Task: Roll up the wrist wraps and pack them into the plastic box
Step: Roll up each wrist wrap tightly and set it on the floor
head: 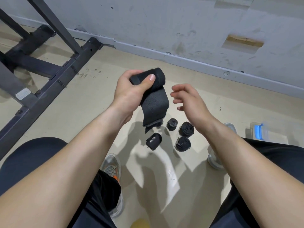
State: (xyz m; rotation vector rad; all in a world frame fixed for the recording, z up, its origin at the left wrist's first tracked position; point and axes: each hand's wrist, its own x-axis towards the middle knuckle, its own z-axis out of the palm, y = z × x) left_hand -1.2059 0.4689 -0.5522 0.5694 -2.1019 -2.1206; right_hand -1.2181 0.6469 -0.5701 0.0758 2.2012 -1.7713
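Beige floor (92, 102) below a scuffed grey wall (181, 27), dark metal frame (49, 66) at far left. Toward the middle, left hand (130, 91) gripping a half-rolled black wrist wrap (156, 74), loose tail (154, 102) hanging down; right hand (189, 99) just beside, loosely open and holding nothing; four finished rolls (186, 129) on the floor nearer, plastic box (266, 137) at right edge. Judged soft, light and a bit springy, so likely to unwind if released: best pinched across the roll with the thumb (148, 79), tail taken near its free end to keep tension.
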